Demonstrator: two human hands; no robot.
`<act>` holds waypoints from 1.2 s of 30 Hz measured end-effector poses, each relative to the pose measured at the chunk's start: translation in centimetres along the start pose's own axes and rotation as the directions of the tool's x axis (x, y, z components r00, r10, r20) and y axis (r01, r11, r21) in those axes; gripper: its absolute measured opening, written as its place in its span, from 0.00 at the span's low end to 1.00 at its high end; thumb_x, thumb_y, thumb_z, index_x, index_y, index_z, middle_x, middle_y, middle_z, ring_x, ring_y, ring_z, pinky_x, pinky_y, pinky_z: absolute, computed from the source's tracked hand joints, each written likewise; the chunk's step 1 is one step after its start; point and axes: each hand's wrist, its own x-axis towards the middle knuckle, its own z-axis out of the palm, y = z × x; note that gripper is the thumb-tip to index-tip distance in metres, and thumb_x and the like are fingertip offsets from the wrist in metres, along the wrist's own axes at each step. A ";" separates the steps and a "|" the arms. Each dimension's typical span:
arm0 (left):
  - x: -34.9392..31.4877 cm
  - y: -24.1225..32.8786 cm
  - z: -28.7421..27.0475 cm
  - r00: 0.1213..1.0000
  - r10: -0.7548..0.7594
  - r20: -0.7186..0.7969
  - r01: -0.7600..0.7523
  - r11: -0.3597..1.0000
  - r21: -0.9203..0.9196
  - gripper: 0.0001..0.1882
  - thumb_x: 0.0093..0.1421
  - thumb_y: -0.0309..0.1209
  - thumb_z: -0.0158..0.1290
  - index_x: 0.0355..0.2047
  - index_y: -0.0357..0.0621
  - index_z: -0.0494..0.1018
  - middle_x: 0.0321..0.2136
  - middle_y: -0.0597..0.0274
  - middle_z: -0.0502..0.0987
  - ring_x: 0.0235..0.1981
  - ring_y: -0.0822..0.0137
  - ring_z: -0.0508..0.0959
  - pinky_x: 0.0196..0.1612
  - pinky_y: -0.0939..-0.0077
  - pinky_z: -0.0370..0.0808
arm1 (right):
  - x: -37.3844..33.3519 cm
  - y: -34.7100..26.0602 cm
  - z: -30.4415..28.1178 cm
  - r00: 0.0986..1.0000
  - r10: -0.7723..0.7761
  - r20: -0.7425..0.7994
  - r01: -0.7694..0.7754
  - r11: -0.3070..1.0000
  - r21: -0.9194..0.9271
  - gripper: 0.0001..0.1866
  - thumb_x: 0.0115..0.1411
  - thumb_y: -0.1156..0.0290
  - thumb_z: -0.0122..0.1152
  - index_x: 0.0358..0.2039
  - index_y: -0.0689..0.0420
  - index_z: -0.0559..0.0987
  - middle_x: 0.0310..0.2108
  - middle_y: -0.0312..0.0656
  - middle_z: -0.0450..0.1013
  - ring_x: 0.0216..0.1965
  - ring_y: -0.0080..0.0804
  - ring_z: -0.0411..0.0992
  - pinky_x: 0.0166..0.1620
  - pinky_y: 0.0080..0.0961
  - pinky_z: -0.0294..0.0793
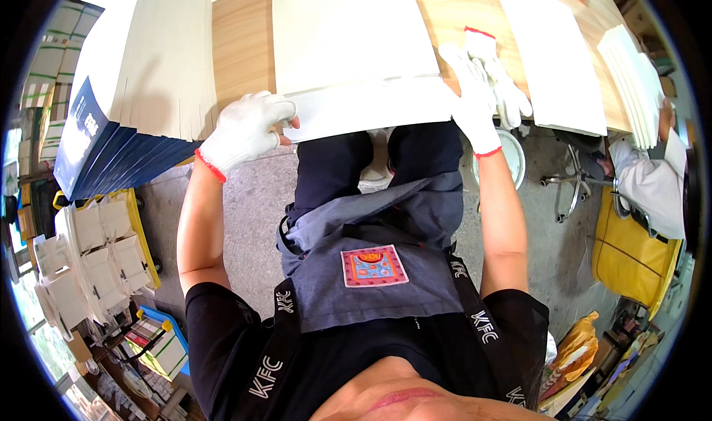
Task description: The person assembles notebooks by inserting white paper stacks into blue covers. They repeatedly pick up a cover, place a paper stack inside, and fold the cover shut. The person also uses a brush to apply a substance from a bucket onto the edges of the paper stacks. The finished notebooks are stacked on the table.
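White sheet lying along the near edge of the wooden table

The gloved left hand is lying half curled, bare fingertips touching the sheet's left end; the gloved right hand is resting at the other, fingers nearly straight — whether either is pinching, I cannot tell. One central stack is sitting just beyond, one blue-covered stack to the left, two white piles to the right. Bare wood is showing either side of the central stack — narrower near the spare glove.
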 end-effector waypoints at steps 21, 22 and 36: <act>0.0 -0.9 1.6 0.918 0.194 -0.347 -0.119 0.967 0.225 0.09 0.41 0.30 0.64 0.22 0.50 0.74 0.25 0.69 0.74 0.33 0.63 0.75 0.36 0.69 0.74 | 0.7 -2.0 -1.6 0.991 0.133 0.000 -0.128 0.950 0.286 0.22 0.58 0.66 0.64 0.53 0.56 0.77 0.53 0.44 0.74 0.58 0.40 0.69 0.62 0.33 0.64; 0.2 -0.9 1.6 0.923 0.163 -0.348 -0.103 0.977 0.186 0.10 0.41 0.30 0.65 0.22 0.49 0.74 0.25 0.68 0.74 0.33 0.63 0.75 0.36 0.68 0.73 | 0.8 -2.5 -1.7 0.998 0.060 -0.002 -0.057 0.958 0.280 0.20 0.59 0.66 0.63 0.51 0.57 0.78 0.52 0.44 0.75 0.57 0.40 0.70 0.61 0.33 0.65; 2.3 2.3 2.6 0.942 0.172 -0.287 -0.079 0.948 0.310 0.20 0.46 0.24 0.60 0.42 0.52 0.72 0.58 0.63 0.69 0.57 0.58 0.71 0.56 0.64 0.71 | 10.3 -4.4 -1.7 0.720 -0.056 0.692 0.179 0.978 -0.107 0.17 0.64 0.63 0.57 0.49 0.60 0.78 0.41 0.41 0.79 0.40 0.32 0.75 0.46 0.28 0.75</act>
